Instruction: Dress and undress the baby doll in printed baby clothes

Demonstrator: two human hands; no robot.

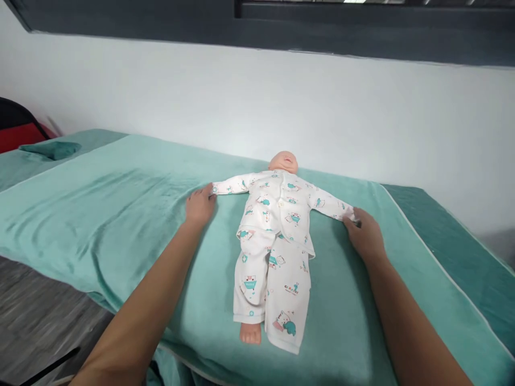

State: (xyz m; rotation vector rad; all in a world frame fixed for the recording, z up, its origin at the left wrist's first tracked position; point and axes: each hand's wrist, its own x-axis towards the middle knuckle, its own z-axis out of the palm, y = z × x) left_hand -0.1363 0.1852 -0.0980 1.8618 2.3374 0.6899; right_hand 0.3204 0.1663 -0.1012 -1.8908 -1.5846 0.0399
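A baby doll (277,236) lies on its back on a teal towel (120,214), head toward the wall, arms spread wide. It wears white pyjamas with teal animal prints; one bare foot (250,332) shows below the trouser leg. My left hand (199,205) rests at the end of the doll's sleeve on the left, fingers pinching the cuff. My right hand (364,233) grips the cuff of the other sleeve on the right, fingers curled.
The towel covers a padded table against a white wall (281,102). A darker teal cover (454,246) shows on the right. A folded teal cloth (50,149) and a red and black chair (16,131) sit at far left. Grey floor lies below left.
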